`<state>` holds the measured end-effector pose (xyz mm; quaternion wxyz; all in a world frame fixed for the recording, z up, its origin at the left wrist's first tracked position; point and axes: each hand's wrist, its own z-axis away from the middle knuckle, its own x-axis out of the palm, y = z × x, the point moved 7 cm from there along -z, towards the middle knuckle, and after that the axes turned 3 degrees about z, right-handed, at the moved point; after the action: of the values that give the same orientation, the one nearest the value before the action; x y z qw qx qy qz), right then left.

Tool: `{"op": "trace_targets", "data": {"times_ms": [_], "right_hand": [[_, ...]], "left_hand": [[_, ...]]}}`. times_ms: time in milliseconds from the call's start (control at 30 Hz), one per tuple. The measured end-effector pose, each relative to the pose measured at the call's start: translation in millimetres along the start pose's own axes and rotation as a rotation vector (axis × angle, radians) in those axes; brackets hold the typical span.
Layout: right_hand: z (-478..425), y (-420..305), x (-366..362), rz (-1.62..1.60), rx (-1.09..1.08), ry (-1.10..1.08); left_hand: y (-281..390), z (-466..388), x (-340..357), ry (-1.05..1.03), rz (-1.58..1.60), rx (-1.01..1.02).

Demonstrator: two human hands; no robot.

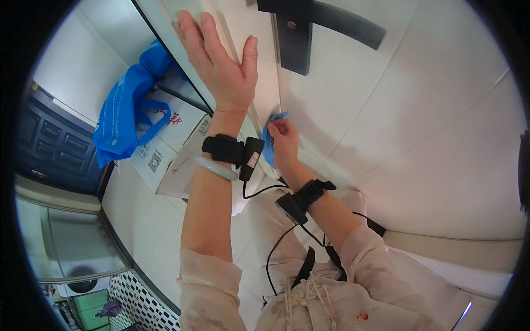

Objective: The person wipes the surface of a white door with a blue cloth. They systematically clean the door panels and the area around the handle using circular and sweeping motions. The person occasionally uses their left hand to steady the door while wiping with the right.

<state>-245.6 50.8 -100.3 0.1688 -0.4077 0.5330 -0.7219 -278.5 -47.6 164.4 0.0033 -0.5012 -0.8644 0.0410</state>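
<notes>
A crumpled blue cloth (pixel 269 142) is gripped by my right hand (pixel 285 138). It lies against the lower part of the white door frame (pixel 263 97), where the frame meets the white panelled door (pixel 352 111). Higher up, my left hand (pixel 225 70) rests with spread fingers against the frame and holds nothing. A black lever handle (pixel 348 22) with its dark plate is on the door, to the right of my left hand. Part of the cloth is hidden behind my right fingers.
Left of the frame, a blue bag (pixel 124 111) with handles lies on a white cardboard box (pixel 182 165) bearing writing and printed codes. Farther off is a dark blue panelled door (pixel 62 145). Black cables (pixel 269 265) run from straps on my wrists past my legs.
</notes>
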Motion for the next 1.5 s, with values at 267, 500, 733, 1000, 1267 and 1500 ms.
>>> {"op": "trace_targets", "data": {"times_ms": [267, 500, 733, 1000, 1267, 1500], "right_hand": [[-6, -15, 12, 0.054, 0.013, -0.062], [-33, 13, -20, 0.255, 0.160, 0.058], [-30, -9, -12, 0.294, 0.021, 0.073], [-19, -26, -3, 0.449, -0.058, 0.045], [1, -40, 15, 0.428, -0.235, 0.059], [30, -121, 43, 0.479, -0.665, -0.023]], "left_hand": [[-1, 1, -3, -0.011, 0.005, 0.002], [1, -1, 7, -0.004, 0.015, 0.000], [-2, 2, 5, 0.002, 0.027, 0.019], [-6, 2, -1, 0.056, 0.064, -0.007], [-3, -4, -9, 0.039, 0.106, -0.047], [-4, -5, -2, -0.019, 0.131, -0.109]]}}
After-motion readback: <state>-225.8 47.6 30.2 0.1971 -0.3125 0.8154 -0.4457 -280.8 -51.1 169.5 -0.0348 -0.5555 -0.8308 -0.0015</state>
